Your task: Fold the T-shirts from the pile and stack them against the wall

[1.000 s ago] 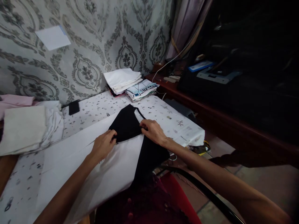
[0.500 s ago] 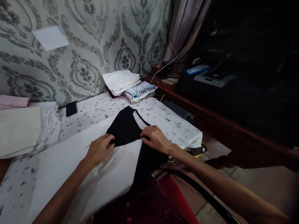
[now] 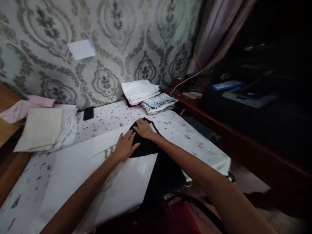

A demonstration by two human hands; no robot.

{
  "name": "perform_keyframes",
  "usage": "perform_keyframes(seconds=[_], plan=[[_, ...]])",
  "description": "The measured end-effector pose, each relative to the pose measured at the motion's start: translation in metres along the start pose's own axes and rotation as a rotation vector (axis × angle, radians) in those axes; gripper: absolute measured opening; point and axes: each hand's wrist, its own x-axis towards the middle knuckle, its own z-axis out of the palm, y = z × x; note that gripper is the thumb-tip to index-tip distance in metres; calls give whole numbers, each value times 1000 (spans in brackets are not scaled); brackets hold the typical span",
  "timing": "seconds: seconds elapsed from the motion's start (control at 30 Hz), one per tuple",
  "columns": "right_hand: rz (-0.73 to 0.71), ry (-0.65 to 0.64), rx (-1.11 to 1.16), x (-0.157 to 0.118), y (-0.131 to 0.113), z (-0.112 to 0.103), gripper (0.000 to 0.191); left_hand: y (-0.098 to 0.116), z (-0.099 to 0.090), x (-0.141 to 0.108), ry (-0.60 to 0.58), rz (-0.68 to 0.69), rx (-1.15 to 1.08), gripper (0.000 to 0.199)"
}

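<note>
A white garment with black parts (image 3: 131,182) lies spread over the near side of a table. My left hand (image 3: 124,146) rests on it with fingers spread, across the edge where white meets the black fabric (image 3: 148,148). Farther up, my right hand (image 3: 143,128) lies flat on the upper end of the black fabric, near its collar-like edge. Neither hand has anything in its grip. Dark printed lettering (image 3: 109,151) shows on the white part, just left of my left hand.
Folded white cloths (image 3: 140,91) and a patterned folded stack (image 3: 159,103) sit by the wall. A black phone (image 3: 88,113) lies left of them. Cream cloth (image 3: 44,128) and pink cloth (image 3: 41,101) are at the left. A dark red shelf (image 3: 214,125) runs along the right.
Both hands have let go of the black fabric's lower edge and moved up, now lying flat with fingers extended. The view has shifted, and lettering now shows beside my left hand.
</note>
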Motion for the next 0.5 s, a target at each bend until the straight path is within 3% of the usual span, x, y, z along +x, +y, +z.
perform_keyframes(seconds=[0.1,0.23,0.4,0.5], plan=[[13,-8,-70,7,11,16,59,-8,-1,-11,-68,-41,-26,66],[-20,41,-135,13,26,33,62,-34,-20,-32,-87,-134,-105,78],[-84,100,-165,18,32,43,63,-106,-43,-75,-114,-409,-189,76],[-109,103,-189,16,32,42,61,-158,-44,-115,-108,-546,-78,68]])
